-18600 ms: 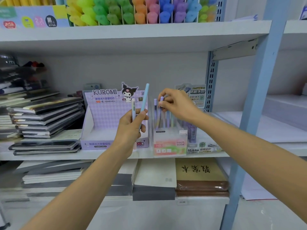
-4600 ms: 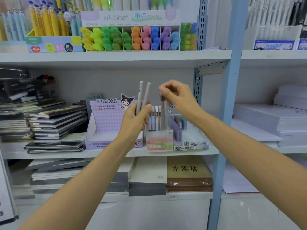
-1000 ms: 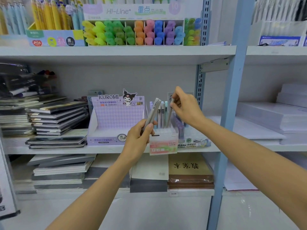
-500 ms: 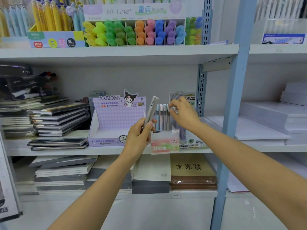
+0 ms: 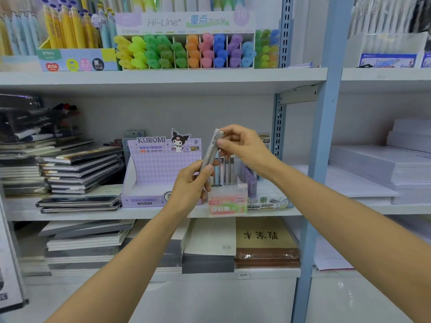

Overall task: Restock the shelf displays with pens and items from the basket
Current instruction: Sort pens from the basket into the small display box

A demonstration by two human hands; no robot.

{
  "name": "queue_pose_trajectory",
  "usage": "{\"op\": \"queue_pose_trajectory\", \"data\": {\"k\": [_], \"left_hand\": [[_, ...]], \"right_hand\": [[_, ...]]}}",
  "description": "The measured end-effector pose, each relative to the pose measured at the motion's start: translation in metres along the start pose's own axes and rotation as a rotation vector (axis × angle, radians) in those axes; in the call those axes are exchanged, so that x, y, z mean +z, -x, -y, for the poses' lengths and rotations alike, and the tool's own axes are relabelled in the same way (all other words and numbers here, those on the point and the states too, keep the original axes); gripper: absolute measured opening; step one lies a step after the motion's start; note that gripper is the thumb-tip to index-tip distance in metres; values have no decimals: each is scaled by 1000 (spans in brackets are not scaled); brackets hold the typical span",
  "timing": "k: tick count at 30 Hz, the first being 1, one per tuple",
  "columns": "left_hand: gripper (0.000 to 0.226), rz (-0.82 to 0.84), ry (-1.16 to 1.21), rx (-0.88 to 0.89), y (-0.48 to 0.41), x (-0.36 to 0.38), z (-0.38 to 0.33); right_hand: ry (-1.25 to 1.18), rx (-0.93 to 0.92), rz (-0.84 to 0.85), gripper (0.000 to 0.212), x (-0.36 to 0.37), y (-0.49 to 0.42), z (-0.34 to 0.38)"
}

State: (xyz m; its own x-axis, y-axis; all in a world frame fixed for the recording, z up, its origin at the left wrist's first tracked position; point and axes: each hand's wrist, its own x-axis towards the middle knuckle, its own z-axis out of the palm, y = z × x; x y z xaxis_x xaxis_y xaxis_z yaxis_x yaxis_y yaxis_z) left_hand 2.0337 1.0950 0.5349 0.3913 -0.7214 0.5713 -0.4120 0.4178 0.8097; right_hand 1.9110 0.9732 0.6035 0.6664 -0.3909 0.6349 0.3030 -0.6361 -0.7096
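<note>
Left grip [image 5: 193,183] clasps grey pens [image 5: 211,150]; right grip [image 5: 242,145] pinches one's top, mid-restock; next, I'd judge, slot it upright into the box [image 5: 227,202] below.

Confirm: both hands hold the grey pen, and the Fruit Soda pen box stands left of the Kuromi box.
Wrong side. In the head view the Fruit Soda pen box stands right of the Kuromi box. Both hands do hold the grey pen: left hand at its lower end, right hand pinching its top.
</note>
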Motion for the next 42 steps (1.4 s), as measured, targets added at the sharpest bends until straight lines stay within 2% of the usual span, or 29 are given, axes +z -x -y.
{"op": "queue_pose_trajectory", "data": {"k": [3, 6, 8, 11, 15, 17, 20, 23, 25, 31, 33, 35, 38, 42], "left_hand": [[20, -33, 56, -10, 3, -4, -9], [22, -174, 161, -96, 3, -10, -15], [18, -241, 260, -153, 4, -13, -18], [12, -278, 375, -182, 5, -10, -25], [5, -359, 560, -196, 5, -6, -37], [5, -350, 564, -203, 7, -2, -42], [8, -329, 480, -166, 10, 4, -45], [12, -331, 296, -91, 12, 6, -49], [5, -303, 207, -61, 14, 10, -51], [7, -223, 100, 28, 7, 13, -43], [6, -226, 84, 10, 4, 9, -38], [15, -240, 103, -40, 0, 4, -30], [20, -221, 145, -95, -4, -1, -19], [12, -199, 95, -144, -6, -2, -5]], "right_hand": [[-118, 1, -63, 9, -2, 0, 7], [-282, 23, -192, 7, -12, 4, 11], [-338, 48, -192, 8, -13, 10, 12], [-349, 107, -95, 12, -10, 21, 11], [-249, 215, 131, 17, -8, 34, 10], [-201, 234, 198, 24, -6, 38, 9], [-114, 216, 233, 22, -4, 41, 9], [7, 104, 118, 21, -2, 38, 14], [35, 30, 16, 23, -1, 33, 21], [173, -80, -29, 11, 8, 19, 34], [134, -119, -107, 11, 5, 14, 36], [63, -137, -233, 11, -4, 8, 37], [89, -120, -394, 9, -15, -3, 31], [188, -65, -381, 7, -13, -11, 6]]}}
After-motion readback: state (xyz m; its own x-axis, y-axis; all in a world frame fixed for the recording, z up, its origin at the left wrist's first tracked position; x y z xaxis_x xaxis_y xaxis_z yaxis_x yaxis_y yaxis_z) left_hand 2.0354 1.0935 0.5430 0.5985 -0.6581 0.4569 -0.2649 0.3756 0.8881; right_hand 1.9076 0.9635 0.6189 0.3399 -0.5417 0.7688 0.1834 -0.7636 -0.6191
